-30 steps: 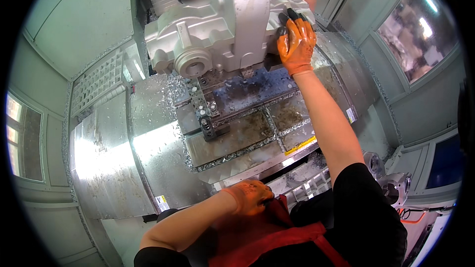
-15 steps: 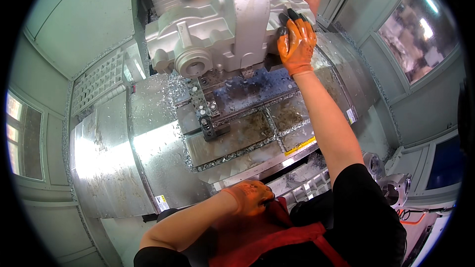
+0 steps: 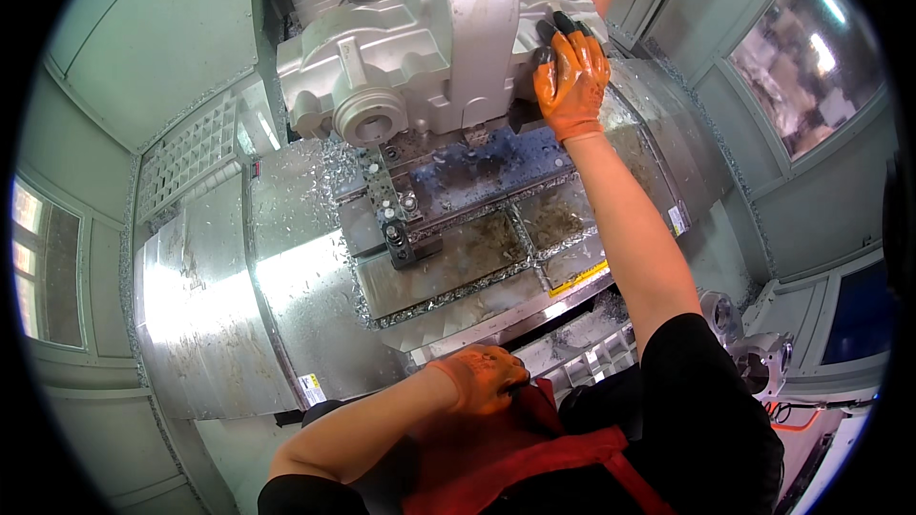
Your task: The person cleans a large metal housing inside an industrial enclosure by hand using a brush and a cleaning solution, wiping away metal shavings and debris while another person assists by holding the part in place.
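Right hand, fingers spread, lies flat on the grey metal casting; press evenly. Left hand, curled, grips the red apron.

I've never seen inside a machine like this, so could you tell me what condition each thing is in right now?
Grey metal casting: sitting upright on the fixture, unpainted.
Right hand: orange-gloved, fingers spread, pressed flat against the casting's side.
Left hand: orange-gloved, curled, held low near the red apron.
Fixture plate: dirty, stained blue.
Machine bed: shiny, strewn with metal chips.
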`<state>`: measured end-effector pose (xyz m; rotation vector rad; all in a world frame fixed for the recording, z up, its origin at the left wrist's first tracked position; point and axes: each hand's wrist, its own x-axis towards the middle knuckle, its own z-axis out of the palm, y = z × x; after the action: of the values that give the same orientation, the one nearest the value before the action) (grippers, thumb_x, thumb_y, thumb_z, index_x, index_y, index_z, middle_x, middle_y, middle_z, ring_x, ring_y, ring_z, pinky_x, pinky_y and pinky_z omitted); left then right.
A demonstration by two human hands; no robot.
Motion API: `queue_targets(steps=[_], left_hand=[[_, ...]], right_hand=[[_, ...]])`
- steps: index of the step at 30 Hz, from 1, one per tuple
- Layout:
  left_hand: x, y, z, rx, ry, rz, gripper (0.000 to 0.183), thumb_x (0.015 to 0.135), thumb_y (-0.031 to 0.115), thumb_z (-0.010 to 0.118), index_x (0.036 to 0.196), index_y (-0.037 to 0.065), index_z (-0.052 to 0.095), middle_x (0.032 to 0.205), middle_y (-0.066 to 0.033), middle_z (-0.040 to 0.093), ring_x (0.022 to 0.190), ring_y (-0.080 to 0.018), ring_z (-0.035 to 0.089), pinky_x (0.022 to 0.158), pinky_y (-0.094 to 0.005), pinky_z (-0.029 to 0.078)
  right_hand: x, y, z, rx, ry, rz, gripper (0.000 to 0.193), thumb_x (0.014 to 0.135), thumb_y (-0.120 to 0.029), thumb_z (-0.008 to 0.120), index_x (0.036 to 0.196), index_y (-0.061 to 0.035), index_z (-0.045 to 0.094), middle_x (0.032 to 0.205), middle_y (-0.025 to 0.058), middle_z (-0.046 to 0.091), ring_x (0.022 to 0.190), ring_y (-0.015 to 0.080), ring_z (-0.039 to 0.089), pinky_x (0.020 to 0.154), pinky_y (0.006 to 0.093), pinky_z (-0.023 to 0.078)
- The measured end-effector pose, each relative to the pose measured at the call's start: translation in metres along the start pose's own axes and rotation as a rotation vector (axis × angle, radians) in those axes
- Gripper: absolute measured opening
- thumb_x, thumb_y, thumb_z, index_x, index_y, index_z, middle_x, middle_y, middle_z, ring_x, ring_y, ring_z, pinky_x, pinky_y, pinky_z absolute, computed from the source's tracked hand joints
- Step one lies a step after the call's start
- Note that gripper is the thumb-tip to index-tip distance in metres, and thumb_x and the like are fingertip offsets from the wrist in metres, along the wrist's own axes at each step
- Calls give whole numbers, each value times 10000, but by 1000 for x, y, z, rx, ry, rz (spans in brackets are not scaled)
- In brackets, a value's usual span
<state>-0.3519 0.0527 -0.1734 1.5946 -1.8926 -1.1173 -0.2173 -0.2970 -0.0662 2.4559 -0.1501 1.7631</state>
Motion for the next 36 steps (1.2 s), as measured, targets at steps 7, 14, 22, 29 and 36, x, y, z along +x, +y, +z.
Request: queue_targets(steps=[7,14,22,29,36], left_hand=[[0,0,-1,8,-13,6,284,856,244,634,1095,91,636,1113,-104,650,1093,-344,596,962,-429,486],[-1,1,-3,1,-1,3,281,848,237,636,1087,88,637,1092,-108,650,1076,-349,601,950,-427,490],[-2,0,0,3,19,6,281,842,231,641,1081,85,639,1076,-106,650,1069,-349,601,945,-425,490],[0,3,-6,14,-42,-12,299,842,235,645,1102,87,633,1092,-95,650,1090,-335,593,962,-422,482],[0,4,-7,20,-57,-10,300,842,245,641,1097,87,628,1089,-95,648,1074,-338,597,950,-429,487]], right_hand=[[0,0,0,-11,11,-14,360,778,-202,589,1069,-10,677,1164,141,660,1023,376,593,889,466,471],[-3,0,0,-19,-8,6,373,782,-198,595,1096,-15,675,1202,150,650,1086,380,584,936,483,450],[-5,4,4,-26,-15,8,382,784,-253,606,1112,-68,670,1169,116,631,1099,351,567,927,478,429],[-4,0,2,-26,0,5,368,778,-193,594,1089,-14,678,1179,146,657,1046,376,591,902,481,462],[-2,0,1,-25,12,-5,363,782,-194,590,1083,-11,679,1170,148,658,1038,378,591,900,480,462]])
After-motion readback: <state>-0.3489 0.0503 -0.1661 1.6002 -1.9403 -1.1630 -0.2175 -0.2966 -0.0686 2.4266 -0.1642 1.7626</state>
